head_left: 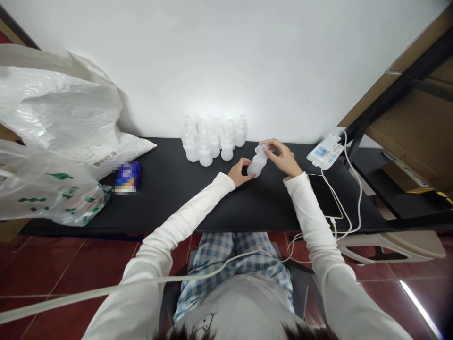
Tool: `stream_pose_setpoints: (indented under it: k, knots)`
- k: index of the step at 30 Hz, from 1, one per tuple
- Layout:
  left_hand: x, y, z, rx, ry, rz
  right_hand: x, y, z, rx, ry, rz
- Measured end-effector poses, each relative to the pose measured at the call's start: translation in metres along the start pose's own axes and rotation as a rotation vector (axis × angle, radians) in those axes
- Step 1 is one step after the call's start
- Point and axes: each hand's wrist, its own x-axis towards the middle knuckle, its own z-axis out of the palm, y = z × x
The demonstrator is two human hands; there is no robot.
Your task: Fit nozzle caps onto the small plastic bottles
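A small translucent white plastic bottle (pixel 257 163) is tilted over the black table (pixel 170 189). My left hand (pixel 239 171) is closed around its lower body. My right hand (pixel 281 156) pinches the bottle's top, fingers curled over the cap end. Behind the hands, by the white wall, several matching capped bottles (pixel 212 139) stand upright in a tight cluster.
Large crinkled plastic bags (pixel 60 141) fill the table's left end, with a small blue packet (pixel 126 177) beside them. A dark phone (pixel 323 194) with white cables and a white device (pixel 325 151) lie at the right. A black-framed shelf (pixel 396 94) rises at far right.
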Motion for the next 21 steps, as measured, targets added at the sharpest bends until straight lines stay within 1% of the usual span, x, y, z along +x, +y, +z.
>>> stream_pose_setpoints:
  k: [4,9,11,14,16,18,21]
  knots:
    - [0.0,0.0,-0.008,-0.077,0.1,0.038,-0.004,0.007,-0.006,0.066,-0.057,0.053]
    - [0.007,-0.006,-0.015,-0.229,0.234,0.021,-0.015,0.019,-0.009,0.289,-0.002,0.154]
    - [0.008,-0.009,-0.017,-0.247,0.241,-0.008,-0.02,0.022,-0.008,0.34,-0.004,0.176]
    - [0.007,-0.01,-0.022,-0.244,0.191,-0.072,-0.026,0.022,-0.006,0.384,-0.063,0.183]
    - [0.005,-0.011,-0.026,-0.226,0.181,-0.124,-0.028,0.023,-0.005,0.417,-0.11,0.172]
    - [0.005,-0.013,-0.03,-0.228,0.213,-0.213,-0.031,0.024,-0.004,0.453,-0.153,0.145]
    - [0.008,-0.016,-0.034,-0.274,0.28,-0.415,-0.034,0.026,-0.001,0.454,-0.196,0.099]
